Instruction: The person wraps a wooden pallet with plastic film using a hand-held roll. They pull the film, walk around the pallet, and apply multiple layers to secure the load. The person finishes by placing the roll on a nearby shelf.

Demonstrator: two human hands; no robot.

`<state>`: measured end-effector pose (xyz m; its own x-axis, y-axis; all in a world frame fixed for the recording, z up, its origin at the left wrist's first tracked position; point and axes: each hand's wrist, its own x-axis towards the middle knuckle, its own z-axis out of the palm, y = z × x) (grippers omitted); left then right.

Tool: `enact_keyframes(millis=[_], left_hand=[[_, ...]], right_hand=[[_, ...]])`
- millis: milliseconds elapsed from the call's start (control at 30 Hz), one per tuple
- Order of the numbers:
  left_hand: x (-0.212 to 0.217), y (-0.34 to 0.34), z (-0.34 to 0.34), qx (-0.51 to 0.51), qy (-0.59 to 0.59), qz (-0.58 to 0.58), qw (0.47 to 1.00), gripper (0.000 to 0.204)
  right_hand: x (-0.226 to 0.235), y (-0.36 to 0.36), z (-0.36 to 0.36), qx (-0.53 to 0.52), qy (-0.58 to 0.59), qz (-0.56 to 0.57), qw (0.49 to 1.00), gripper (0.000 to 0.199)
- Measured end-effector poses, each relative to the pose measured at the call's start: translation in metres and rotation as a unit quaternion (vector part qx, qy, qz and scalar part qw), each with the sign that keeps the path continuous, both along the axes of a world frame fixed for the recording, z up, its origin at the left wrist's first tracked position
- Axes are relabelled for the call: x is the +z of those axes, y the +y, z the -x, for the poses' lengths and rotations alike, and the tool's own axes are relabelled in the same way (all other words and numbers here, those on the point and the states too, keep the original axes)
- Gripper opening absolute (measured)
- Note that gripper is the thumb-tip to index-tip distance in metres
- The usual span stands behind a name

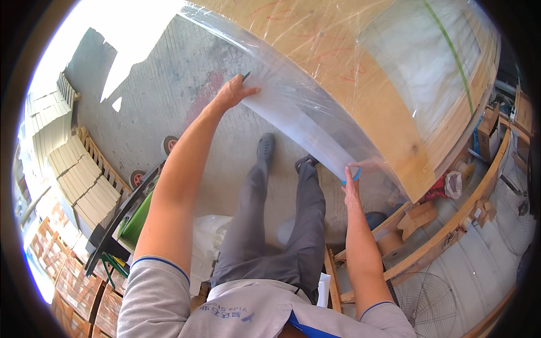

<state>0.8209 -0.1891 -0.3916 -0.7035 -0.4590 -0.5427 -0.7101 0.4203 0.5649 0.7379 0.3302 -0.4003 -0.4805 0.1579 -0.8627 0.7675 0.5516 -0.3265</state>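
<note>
A long roll of clear stretch film (307, 130) slants across in front of me, a sheet of its film running to a flat wooden panel (332, 67) wrapped in the same film. My left hand (232, 93) is closed at the roll's far left end, its thumb pointing along the roll. A small dark piece (247, 77) sticks out by its fingers; I cannot make out what it is. My right hand (352, 183) grips the near right end, where a blue ring (358, 176) shows. Part of that hand is seen through the film.
Pallets of stacked pale slabs (79, 174) stand at left, beside a wheeled cart (127, 211) with a green part. To the right are a curved wooden frame (445, 242), a cable spool (390, 241) and a wire-guarded fan (425, 301). White plastic (211, 234) lies near my legs.
</note>
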Motion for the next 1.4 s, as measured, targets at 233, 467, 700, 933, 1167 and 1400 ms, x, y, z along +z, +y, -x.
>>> enact_keyframes(millis=[233,467,700,933,1167,1400], left_hand=[[-0.006,-0.001,0.059,-0.011,-0.056,0.056,0.997,0.078],[-0.01,0.005,0.07,-0.019,-0.089,0.121,0.988,0.076],[-0.01,0.008,0.066,-0.017,-0.112,0.162,0.98,0.059],[-0.037,0.002,0.066,0.021,-0.081,0.158,0.984,0.051],[-0.038,0.0,0.063,0.035,-0.085,0.146,0.985,0.056],[0.002,0.015,0.059,0.055,-0.139,0.053,0.987,0.061]], right_hand=[[0.065,-0.124,0.004,0.232,-0.051,0.175,0.955,0.06],[0.079,-0.311,0.04,0.478,0.287,0.299,0.774,0.054],[0.089,-0.177,0.08,0.531,0.35,0.153,0.757,0.048],[0.079,-0.022,0.074,0.418,0.365,0.053,0.831,0.046],[0.01,0.014,0.06,-0.34,0.19,0.185,0.902,0.059],[-0.035,0.029,0.054,-0.285,0.099,0.193,0.934,0.064]])
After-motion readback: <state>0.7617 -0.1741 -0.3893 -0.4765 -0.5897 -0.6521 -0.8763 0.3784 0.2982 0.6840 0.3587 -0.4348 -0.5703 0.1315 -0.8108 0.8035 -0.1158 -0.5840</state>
